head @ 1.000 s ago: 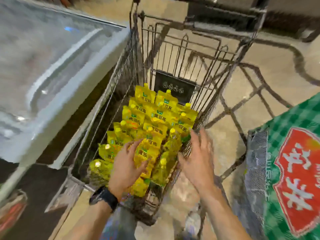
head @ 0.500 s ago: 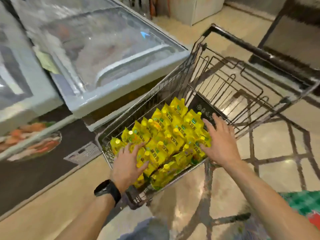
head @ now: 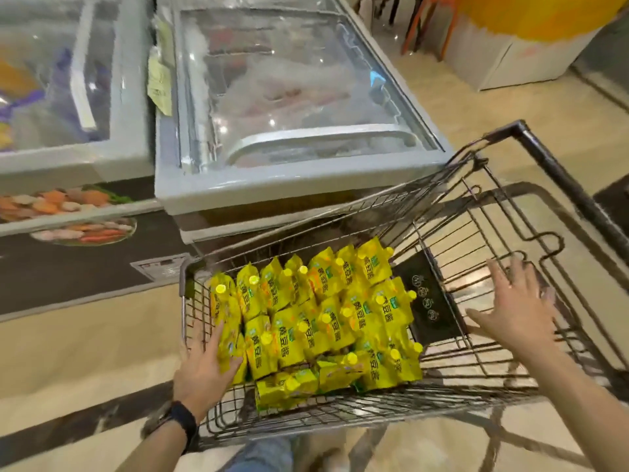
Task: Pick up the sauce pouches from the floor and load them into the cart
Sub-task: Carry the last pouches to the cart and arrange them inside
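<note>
Head view, single frame.

Item: wire shopping cart (head: 452,396), dark metal, standing on a pale tiled floor (head: 68,352) beside a glass-topped chest freezer (head: 289,107); its black handle bar (head: 561,178) runs along the upper right.

Item: sauce pouches (head: 316,318), yellow with yellow screw caps and green-and-red print, a large batch packed in rows in the left part of the basket (some upright, those nearest the camera lying flat). All that show are inside the cart.

Item: folding child-seat flap with black plastic panel (head: 429,304), just right of the pouches; the basket beyond it holds nothing but wire.

Item: left hand (head: 204,366), dark wristwatch (head: 178,420) at the wrist, laid flat against the pouches at the basket's near left corner, fingers (head: 218,335) extended and slightly spread, pressing rather than gripping.

Item: right hand (head: 517,308), above the seat flap's wire grid, palm down, fingers splayed wide and clasping nothing; motion blur makes contact with the wires impossible to judge.

Item: second freezer (head: 68,80) at upper left, food pictures on its front.
</note>
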Available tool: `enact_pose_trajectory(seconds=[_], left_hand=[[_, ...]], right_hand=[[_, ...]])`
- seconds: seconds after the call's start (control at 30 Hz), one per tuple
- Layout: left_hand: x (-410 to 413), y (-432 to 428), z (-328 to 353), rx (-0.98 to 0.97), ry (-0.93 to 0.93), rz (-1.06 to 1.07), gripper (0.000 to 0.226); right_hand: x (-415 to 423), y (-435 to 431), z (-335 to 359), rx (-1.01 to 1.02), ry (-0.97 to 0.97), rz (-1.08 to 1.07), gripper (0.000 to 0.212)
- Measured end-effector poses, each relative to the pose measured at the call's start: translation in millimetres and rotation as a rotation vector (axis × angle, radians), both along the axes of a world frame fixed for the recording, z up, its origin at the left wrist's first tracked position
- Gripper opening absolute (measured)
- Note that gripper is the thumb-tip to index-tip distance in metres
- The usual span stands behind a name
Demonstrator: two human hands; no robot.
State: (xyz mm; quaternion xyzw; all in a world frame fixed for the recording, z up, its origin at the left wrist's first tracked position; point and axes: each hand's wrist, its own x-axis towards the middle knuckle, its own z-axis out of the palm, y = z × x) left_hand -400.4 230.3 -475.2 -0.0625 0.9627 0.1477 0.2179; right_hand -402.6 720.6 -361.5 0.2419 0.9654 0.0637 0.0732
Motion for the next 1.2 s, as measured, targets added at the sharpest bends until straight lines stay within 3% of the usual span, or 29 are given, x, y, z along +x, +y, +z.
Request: enact_pose_trajectory(seconds=[0.17, 0.27, 0.37, 0.53, 0.63, 0.83, 1.03, 1.2], left_hand=[[-6, -2, -21, -0.115, -0.070, 0.028, 0.087], [-10, -6, -38, -0.104, -0.090, 0.068, 0.089], [-15, -7, -48, -0.122, -0.130, 0.091, 0.088], [-16, -4, -58, -0.171, -0.106, 0.120, 0.093], [-27, 7, -49, -0.280, -0.108, 0.113, 0.085], [-60, 1, -45, -0.302, -0.081, 0.088, 0.087], [-81, -17, -46, -0.236, -0.175, 0.044, 0.099], [-65, -36, -49, -0.191, -0.126, 0.017, 0.095]], right_hand=[[-11, 38, -32, 0.199, -0.212, 0.084, 0.104], [-4, 56, -47, 0.286, -0.168, 0.177, 0.092], [2, 77, -58, 0.278, 0.004, 0.318, 0.093], [-12, 90, -72, 0.293, 0.004, 0.337, 0.083], [-24, 91, -74, 0.201, 0.014, 0.285, 0.098], [-29, 88, -85, 0.101, -0.015, 0.249, 0.105], [-38, 43, -70, 0.179, 0.032, 0.172, 0.094], [-42, 33, -55, 0.129, -0.014, 0.106, 0.091]])
